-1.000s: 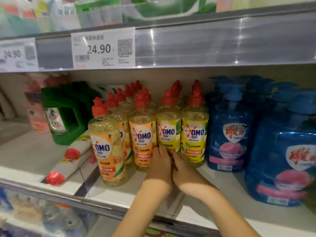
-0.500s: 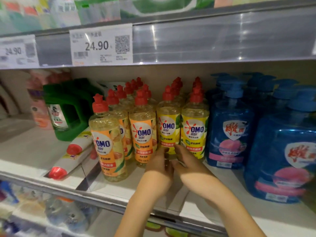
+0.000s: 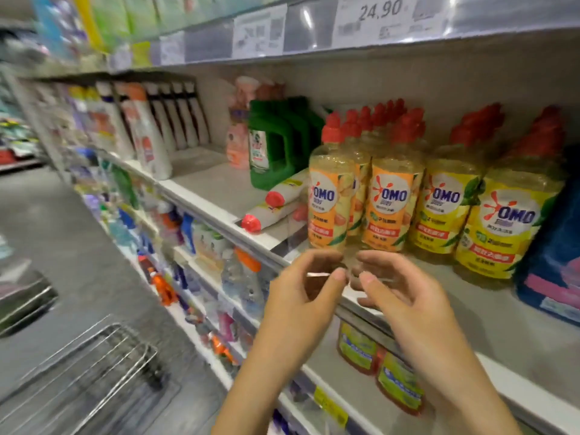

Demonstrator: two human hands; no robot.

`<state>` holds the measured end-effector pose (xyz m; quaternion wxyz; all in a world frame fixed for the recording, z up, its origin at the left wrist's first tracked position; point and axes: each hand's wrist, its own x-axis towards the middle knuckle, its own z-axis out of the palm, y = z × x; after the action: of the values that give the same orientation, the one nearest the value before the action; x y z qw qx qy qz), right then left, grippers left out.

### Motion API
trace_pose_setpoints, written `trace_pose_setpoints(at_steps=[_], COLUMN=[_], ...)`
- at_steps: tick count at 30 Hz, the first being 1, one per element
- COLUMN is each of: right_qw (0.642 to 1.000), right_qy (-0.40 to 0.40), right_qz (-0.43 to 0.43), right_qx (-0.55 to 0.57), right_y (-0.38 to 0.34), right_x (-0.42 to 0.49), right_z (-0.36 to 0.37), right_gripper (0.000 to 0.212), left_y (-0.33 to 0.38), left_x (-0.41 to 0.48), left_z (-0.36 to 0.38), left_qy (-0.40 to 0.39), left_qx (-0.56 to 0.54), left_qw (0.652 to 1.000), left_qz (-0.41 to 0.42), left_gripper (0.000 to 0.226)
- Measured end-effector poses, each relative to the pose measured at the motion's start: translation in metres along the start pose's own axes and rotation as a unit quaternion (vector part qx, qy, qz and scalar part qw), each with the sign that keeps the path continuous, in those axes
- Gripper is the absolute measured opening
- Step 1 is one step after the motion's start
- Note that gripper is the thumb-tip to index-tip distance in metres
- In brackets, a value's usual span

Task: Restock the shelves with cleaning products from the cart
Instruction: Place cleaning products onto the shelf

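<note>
- Both hands come off the row: half a second ago they were down at the base of the bottles. Now the left hand (image 3: 301,287) and right hand (image 3: 405,296) hang just in front of the shelf (image 3: 216,189) lip, and the view swings left along the aisle.
- Grip check: both grips are loose, fingers half curled, thumbs near the fingertips. As far as I can see, neither holds anything.
- The OMO bottles (image 3: 394,202) stand upright on the shelf at twelve to two o'clock from the hands. Orange labels are at the front left with yellow labels to their three o'clock, all facing out.
- The wire cart (image 3: 94,356) shows at seven o'clock in the view. It is blurred, so I cannot tell what is in it.
- My read: the tidying of this row looks finished, and the step in hand is the turn back to the cart for the next product.
- The next move calls for a reach down towards seven o'clock and a firm wrap round a bottle's body.
- It also needs a free spot, and bare shelf lies at ten o'clock of the orange bottles. That gap sits by the green jugs (image 3: 270,146), behind two tubes (image 3: 282,196) lying on their sides.
</note>
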<state>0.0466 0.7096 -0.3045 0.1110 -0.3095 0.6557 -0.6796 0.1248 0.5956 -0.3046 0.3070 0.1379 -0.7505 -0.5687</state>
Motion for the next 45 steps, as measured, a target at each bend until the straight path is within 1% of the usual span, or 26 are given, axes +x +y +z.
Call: trace_pose_setpoints(at_steps=[5,10,13,16,20,24,27,32,38,41,45], right_qw=[0.995,0.985,0.974,0.962,0.944,0.918,0.896,0.854,0.814,0.798,0.754], right_qy=[-0.086,-0.156,-0.212,-0.256,-0.314,-0.383,-0.432,-0.509,-0.57,-0.594,-0.649], right_qz=[-0.036,-0.035,-0.035,-0.018,-0.001,0.014,0.026,0.034,0.031,0.027,0.031], right_qx=[0.03,0.063,0.077,0.097,0.101,0.103,0.104,0.105,0.106,0.101,0.097], right_y=[0.001,0.0,-0.001,0.0,0.0,0.003,0.006,0.011,0.018,0.026,0.024], right_x=[-0.003,-0.007,-0.012,-0.019,-0.028,-0.041,-0.05,-0.06,-0.047,-0.037,-0.021], right_z=[0.058,0.137,0.2,0.273,0.381,0.483,0.548,0.644,0.76,0.827,0.928], right_gripper=[0.017,0.016,0.014,0.016,0.028,0.03,0.035,0.029,0.034,0.032,0.028], left_y=[-0.002,-0.012,-0.023,-0.035,-0.05,-0.064,-0.075,-0.097,-0.127,-0.146,-0.163], left_x=[-0.029,-0.061,-0.076,-0.09,-0.113,-0.147,-0.175,-0.203,-0.204,-0.198,-0.179], left_z=[-0.063,-0.136,-0.195,-0.263,-0.36,-0.451,-0.504,-0.574,-0.663,-0.713,-0.796], left_qy=[0.11,0.181,0.234,0.265,0.312,0.377,0.424,0.488,0.526,0.554,0.587], left_qx=[0.002,0.026,0.036,0.052,0.056,0.072,0.082,0.07,0.079,0.099,0.121], left_qw=[0.994,0.982,0.969,0.959,0.944,0.918,0.894,0.858,0.828,0.805,0.775], left_qz=[-0.023,-0.056,-0.068,-0.082,-0.089,-0.105,-0.12,-0.145,-0.178,-0.186,-0.2], left_gripper=[0.015,0.014,0.014,0.015,0.014,0.015,0.015,0.017,0.016,0.017,0.018])
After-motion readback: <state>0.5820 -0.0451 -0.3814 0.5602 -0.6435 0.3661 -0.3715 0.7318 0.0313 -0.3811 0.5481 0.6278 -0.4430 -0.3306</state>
